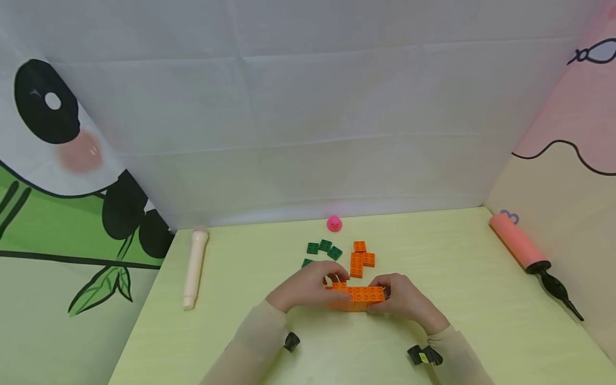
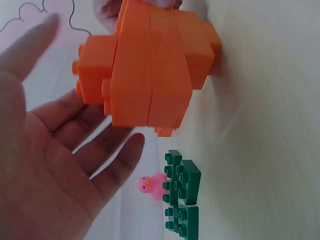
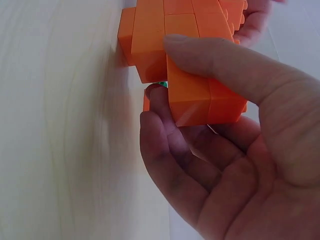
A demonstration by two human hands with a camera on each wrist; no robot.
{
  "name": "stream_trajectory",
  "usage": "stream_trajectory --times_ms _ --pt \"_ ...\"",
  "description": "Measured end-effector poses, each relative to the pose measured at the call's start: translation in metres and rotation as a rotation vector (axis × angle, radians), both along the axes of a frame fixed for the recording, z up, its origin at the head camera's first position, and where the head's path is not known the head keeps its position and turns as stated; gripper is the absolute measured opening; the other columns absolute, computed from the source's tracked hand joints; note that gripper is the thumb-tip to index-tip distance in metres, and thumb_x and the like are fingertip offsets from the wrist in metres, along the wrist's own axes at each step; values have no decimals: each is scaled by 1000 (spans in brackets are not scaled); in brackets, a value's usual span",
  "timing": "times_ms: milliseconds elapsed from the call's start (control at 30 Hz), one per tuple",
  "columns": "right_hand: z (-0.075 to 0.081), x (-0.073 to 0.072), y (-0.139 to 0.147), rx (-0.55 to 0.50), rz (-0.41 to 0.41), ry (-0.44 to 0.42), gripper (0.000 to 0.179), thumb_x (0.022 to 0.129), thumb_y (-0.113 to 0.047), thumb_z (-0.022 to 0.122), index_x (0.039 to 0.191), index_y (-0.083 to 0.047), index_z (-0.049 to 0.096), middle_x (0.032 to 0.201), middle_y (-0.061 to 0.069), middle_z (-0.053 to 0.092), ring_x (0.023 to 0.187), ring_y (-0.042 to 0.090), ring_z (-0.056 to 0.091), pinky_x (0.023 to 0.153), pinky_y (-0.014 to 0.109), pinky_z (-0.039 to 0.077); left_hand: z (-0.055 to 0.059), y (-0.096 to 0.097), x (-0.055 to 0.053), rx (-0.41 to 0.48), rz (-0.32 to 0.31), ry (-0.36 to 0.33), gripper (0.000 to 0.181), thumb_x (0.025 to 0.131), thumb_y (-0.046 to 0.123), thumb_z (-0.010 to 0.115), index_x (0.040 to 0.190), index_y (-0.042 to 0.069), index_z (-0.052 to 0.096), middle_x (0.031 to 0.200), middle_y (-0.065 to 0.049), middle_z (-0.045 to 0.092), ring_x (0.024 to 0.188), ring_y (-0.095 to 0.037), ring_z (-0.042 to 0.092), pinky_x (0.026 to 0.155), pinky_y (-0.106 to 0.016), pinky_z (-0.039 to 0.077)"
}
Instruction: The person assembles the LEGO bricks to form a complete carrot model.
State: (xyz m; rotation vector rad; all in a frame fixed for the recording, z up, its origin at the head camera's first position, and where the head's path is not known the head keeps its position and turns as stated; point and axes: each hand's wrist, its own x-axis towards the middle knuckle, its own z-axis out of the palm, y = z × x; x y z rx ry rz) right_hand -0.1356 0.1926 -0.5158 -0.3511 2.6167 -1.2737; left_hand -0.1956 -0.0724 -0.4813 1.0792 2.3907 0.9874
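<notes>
A built block of several orange toy bricks point(image 1: 368, 295) stands at the front middle of the table, stepped at its ends, with a stud-topped brick jutting from its top. My right hand point(image 1: 404, 297) grips its right end; in the right wrist view the thumb point(image 3: 200, 55) presses one side while the fingers curl behind. At the other end is my left hand point(image 1: 313, 286), its fingers spread and its thumb lifted off the bricks in the left wrist view. Loose orange bricks point(image 1: 356, 264) lie just beyond the block, and several green bricks point(image 1: 325, 245) are scattered behind the left hand.
A pink toy duck point(image 1: 334, 223) sits at the table's back edge. On the left lies a pale rolling pin point(image 1: 195, 270). A pink cylinder with a black tapered handle point(image 1: 520, 243) lies along the right edge. Printed cloth walls point(image 1: 308, 107) enclose the table's back and sides.
</notes>
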Motion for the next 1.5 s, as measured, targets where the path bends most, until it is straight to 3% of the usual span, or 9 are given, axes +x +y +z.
stream_trajectory --times_ms 67,200,300,500,633,767,1100,1300,1500 --pt "1 0 0 5 4 4 29 77 -16 94 98 -13 74 94 -4 68 85 19 57 77 35 49 -2 0 -9 52 4 -47 38 102 46 66 125 16 71 113 6 70 100 -8 63 87 -30 55" --pt "3 1 0 8 11 8 30 77 -16 94 98 -12 74 93 -4 68 83 19 57 74 32 48 -7 6 -28 49 20 -21 30 109 33 58 126 13 71 119 -2 71 100 -9 63 90 -30 54" --pt "3 1 1 8 16 11 30 77 -16 94 99 -12 74 93 -3 68 83 19 56 73 32 47 -11 14 -39 -55 25 47 26 109 20 57 130 16 72 122 3 69 105 -8 60 96 -29 51" --pt "2 -1 2 9 27 9 30 77 -18 94 100 -13 75 94 -5 68 84 19 57 74 32 48 -22 24 -50 -229 -99 197 45 107 4 52 144 26 66 115 2 63 97 -9 55 88 -23 49" --pt "0 -1 2 7 28 10 30 77 -18 94 99 -13 75 94 -5 68 84 19 57 74 31 48 -27 26 -50 -257 -141 225 52 105 1 52 146 32 63 110 3 62 92 -10 51 81 -21 46" --pt "1 -1 1 10 29 14 30 77 -18 94 99 -13 74 92 -5 67 83 19 56 71 30 47 -28 26 -51 -273 -146 282 49 103 1 56 141 29 68 116 6 65 99 -11 52 90 -23 45" --pt "4 1 1 7 20 10 29 77 -17 94 99 -13 75 95 -5 68 85 18 57 75 32 48 -25 25 -47 -232 -29 281 14 101 20 71 114 18 76 112 10 69 105 -13 58 99 -30 47" --pt "5 2 1 0 33 28 29 77 -17 94 98 -13 75 95 -5 69 85 17 58 77 33 49 -33 28 -49 -279 64 331 40 90 40 84 122 19 73 115 11 68 107 -14 55 100 -31 45" --pt "3 1 1 5 35 29 28 78 -17 94 97 -15 74 95 -5 68 86 18 58 77 33 49 -42 31 -51 -319 62 380 38 89 41 84 120 21 77 115 10 70 106 -14 53 98 -31 45"
